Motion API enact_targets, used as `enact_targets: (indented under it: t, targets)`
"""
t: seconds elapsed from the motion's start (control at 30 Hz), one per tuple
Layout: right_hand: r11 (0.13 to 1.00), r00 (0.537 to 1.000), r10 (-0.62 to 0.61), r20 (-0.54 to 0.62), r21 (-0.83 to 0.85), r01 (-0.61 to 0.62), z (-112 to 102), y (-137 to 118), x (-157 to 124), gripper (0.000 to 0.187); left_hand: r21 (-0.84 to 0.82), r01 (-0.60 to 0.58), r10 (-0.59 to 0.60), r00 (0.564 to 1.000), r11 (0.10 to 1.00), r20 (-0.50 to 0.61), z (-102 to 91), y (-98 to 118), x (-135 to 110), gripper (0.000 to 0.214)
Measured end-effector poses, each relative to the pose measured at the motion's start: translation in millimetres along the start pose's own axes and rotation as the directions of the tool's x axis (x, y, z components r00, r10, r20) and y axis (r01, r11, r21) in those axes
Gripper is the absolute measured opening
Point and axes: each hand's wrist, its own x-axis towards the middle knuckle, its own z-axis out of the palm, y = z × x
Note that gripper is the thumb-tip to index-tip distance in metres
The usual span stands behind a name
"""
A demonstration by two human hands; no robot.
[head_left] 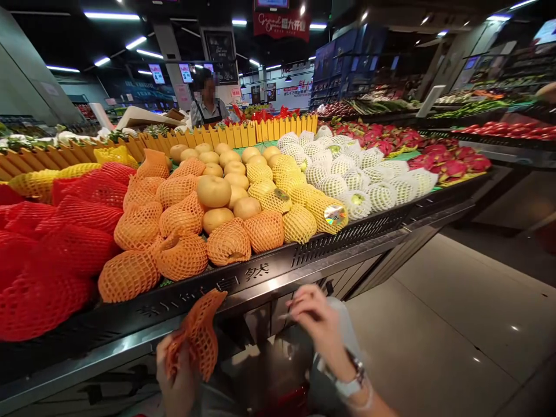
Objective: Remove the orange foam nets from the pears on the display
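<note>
My left hand (178, 373), low in front of the fruit stand, is closed around an orange foam net sleeve (204, 336). The sleeve looks limp, and its upper end flares out above my fingers. Off to the right, my right hand (315, 318) has its fingers drawn together in a pinch. A small pale sliver shows at those fingertips, too blurred to name. Above both hands, round tan pears (214, 191) sit bare in the middle of the display. Other fruits in orange foam nets (181, 255) line the near edge.
Fruits in red nets (78, 249) fill the left side; yellow-netted ones (299, 224), white-netted ones (356, 202) and dragon fruit (447, 162) lie rightward. A black slotted rail (347, 240) edges the stand. Behind the low yellow fence (234, 137) stands a person in an apron (209, 110).
</note>
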Motion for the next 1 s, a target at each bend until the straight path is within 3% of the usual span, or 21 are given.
enact_targets:
  t: [0.1, 0.2, 0.27, 0.37, 0.4, 0.5, 0.63, 0.73, 0.8, 0.87, 0.93, 1.0]
  targets:
    - [0.965, 0.957, -0.212, -0.2, -0.2, 0.172, -50, -25, 52, 0.008, -0.016, -0.04, 0.041, 0.993, 0.999, 0.106, -2.0, -5, 0, 0.025]
    - [0.892, 0.909, -0.374, -0.185, -0.341, 0.298, -81, -53, 122, 0.009, 0.024, -0.182, 0.164, 0.929, 0.983, 0.333, -1.2, -13, -4, 0.025]
    - [0.816, 0.926, -0.378, 0.013, -0.468, 0.34, -88, -68, 175, 0.016, 0.066, -0.282, 0.233, 0.886, 0.957, 0.4, -0.6, -20, -7, 0.026]
    - [0.713, 0.914, -0.152, 0.376, -0.598, 0.365, -89, -73, 253, 0.03, 0.115, -0.415, 0.321, 0.826, 0.902, 0.463, -0.7, -30, -4, 0.026]
    - [0.685, 0.895, -0.066, 0.442, -0.632, 0.362, -88, -70, 275, 0.031, 0.115, -0.454, 0.347, 0.8, 0.884, 0.489, -0.8, -33, -2, 0.026]
    - [0.599, 0.854, 0.036, 0.518, -0.696, 0.396, -86, -52, 320, 0.03, 0.113, -0.495, 0.364, 0.758, 0.862, 0.54, -0.9, -41, 6, 0.027]
    - [0.536, 0.805, 0.127, 0.579, -0.723, 0.435, -83, -27, 333, 0.022, 0.143, -0.448, 0.295, 0.765, 0.883, 0.573, -0.1, -45, 11, 0.028]
    - [0.511, 0.803, 0.159, 0.575, -0.743, 0.431, -83, -21, 325, 0.018, 0.131, -0.423, 0.267, 0.753, 0.897, 0.602, 0.9, -40, 12, 0.029]
    - [0.456, 0.856, 0.109, 0.505, -0.791, 0.408, -83, -21, 317, 0.037, 0.112, -0.435, 0.284, 0.74, 0.893, 0.61, 1.9, -35, 11, 0.029]
    - [0.388, 0.92, -0.055, 0.387, -0.841, 0.377, -81, -23, 308, 0.05, 0.104, -0.469, 0.32, 0.731, 0.877, 0.603, 3.2, -30, 11, 0.029]
    - [0.365, 0.913, -0.191, 0.359, -0.838, 0.406, -78, -21, 298, 0.051, 0.12, -0.494, 0.337, 0.733, 0.861, 0.591, 4.5, -27, 10, 0.029]
    - [0.391, 0.862, -0.138, 0.488, -0.773, 0.5, -73, -14, 288, 0.05, 0.139, -0.496, 0.333, 0.739, 0.857, 0.586, 5.9, -25, 10, 0.03]
